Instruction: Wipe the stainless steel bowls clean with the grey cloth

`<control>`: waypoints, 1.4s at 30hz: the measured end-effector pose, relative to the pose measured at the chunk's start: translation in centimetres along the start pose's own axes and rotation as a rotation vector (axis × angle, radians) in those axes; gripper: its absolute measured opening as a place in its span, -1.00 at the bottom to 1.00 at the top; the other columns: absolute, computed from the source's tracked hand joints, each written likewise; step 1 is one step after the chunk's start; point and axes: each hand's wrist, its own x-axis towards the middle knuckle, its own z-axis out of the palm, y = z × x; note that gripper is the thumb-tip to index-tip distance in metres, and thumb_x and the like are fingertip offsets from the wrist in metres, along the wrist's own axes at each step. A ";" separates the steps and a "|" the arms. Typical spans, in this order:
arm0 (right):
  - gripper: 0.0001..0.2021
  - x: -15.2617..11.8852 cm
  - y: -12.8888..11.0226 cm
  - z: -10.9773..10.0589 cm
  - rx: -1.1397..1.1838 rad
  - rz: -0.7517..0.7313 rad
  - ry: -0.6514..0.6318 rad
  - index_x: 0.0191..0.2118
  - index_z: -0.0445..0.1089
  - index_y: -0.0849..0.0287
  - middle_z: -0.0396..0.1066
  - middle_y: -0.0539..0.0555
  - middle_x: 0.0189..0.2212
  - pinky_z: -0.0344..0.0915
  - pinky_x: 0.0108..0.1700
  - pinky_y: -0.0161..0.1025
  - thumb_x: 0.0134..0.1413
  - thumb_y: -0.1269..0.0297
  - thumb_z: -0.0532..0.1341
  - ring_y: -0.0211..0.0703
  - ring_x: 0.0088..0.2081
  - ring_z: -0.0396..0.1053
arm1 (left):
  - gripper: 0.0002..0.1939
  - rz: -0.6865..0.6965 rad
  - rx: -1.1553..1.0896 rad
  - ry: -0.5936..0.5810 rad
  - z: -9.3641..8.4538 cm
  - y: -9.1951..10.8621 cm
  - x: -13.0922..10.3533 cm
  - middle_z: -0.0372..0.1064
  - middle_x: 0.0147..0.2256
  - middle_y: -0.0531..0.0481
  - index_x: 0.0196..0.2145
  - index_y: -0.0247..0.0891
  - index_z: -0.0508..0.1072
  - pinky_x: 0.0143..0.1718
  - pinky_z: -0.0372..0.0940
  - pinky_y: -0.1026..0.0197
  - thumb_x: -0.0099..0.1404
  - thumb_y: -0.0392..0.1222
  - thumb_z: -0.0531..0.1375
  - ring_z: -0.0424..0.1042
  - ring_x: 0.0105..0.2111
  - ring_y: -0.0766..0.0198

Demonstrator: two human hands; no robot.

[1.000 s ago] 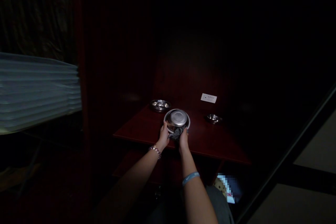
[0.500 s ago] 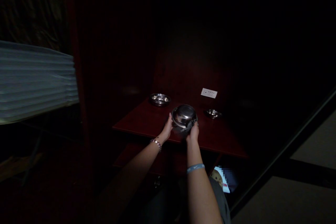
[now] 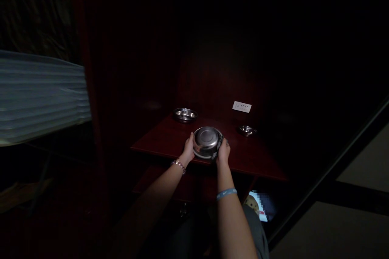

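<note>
A shiny steel bowl is held bottom up between my two hands, over the front part of a dark red shelf. My left hand grips its left rim, with the thumb along the side. At the right rim, my right hand is closed on the bowl and on a dark grey, crumpled, cloth-like piece pressed against it. The fingers beneath the bowl are hidden. Farther back on the shelf stand a steel dish at the left and a smaller steel bowl at the right.
A white socket plate is on the back wall. Pale ribbed panels stand at the left, beyond the dark side wall. A dark slanting edge runs along the right. Below the shelf, a bright picture shows by my leg.
The bowl has shifted slightly left and tilted, so more of its underside faces me. My left hand went left with it; the dish and small bowl stay put.
</note>
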 end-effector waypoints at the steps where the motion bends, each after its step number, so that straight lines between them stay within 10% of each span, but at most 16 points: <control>1: -0.67 -0.2 0.4 0.2 -0.019 -0.018 0.018 -0.29 0.42 0.19 0.56 0.16 -0.28 0.38 -0.14 -0.23 0.16 0.09 0.01 -0.08 -0.19 0.48 | -0.67 0.027 0.019 0.038 0.0 0.0 0.0 0.59 -0.11 -0.20 -0.22 -0.29 0.55 0.15 0.33 0.03 0.38 0.02 0.16 0.54 -0.02 0.08; 7: -0.61 -1.8 2.5 2.0 -0.011 0.094 0.083 -0.09 0.41 0.23 0.54 0.26 -0.10 0.39 0.04 -0.09 0.22 0.06 0.01 0.02 0.00 0.48 | -0.58 0.157 0.076 0.181 0.4 -0.2 -0.2 0.59 -0.15 -0.22 -0.23 -0.33 0.53 0.11 0.35 0.04 0.44 0.06 0.04 0.55 -0.07 0.11; 22: -0.62 1.1 2.0 0.3 0.210 0.227 0.181 -0.11 0.40 0.21 0.54 0.16 -0.16 0.45 -0.06 -0.16 0.23 0.14 -0.06 -0.15 -0.13 0.51 | -0.62 0.102 0.330 -0.222 1.3 0.0 -1.8 0.61 -0.18 -0.18 -0.25 -0.28 0.60 0.21 0.23 -0.08 0.27 0.12 0.25 0.50 0.00 0.01; 33: -0.70 0.1 -0.6 0.2 0.077 0.028 -0.012 -0.28 0.45 0.21 0.56 0.07 -0.31 0.35 -0.13 -0.29 0.20 0.14 0.07 -0.18 -0.24 0.46 | -0.65 -0.017 0.059 0.048 0.8 0.5 -0.3 0.58 -0.06 -0.17 -0.17 -0.29 0.56 0.21 0.26 0.02 0.36 0.03 0.14 0.51 0.03 0.11; 42: -0.74 -0.5 1.0 0.7 0.101 0.148 0.146 -0.32 0.40 0.17 0.53 0.06 -0.34 0.38 -0.15 -0.29 0.19 0.19 0.01 -0.18 -0.24 0.47 | -0.67 0.165 0.215 0.103 0.1 -0.7 0.2 0.59 -0.20 -0.18 -0.26 -0.27 0.54 0.11 0.32 0.04 0.34 0.05 0.14 0.53 -0.07 0.08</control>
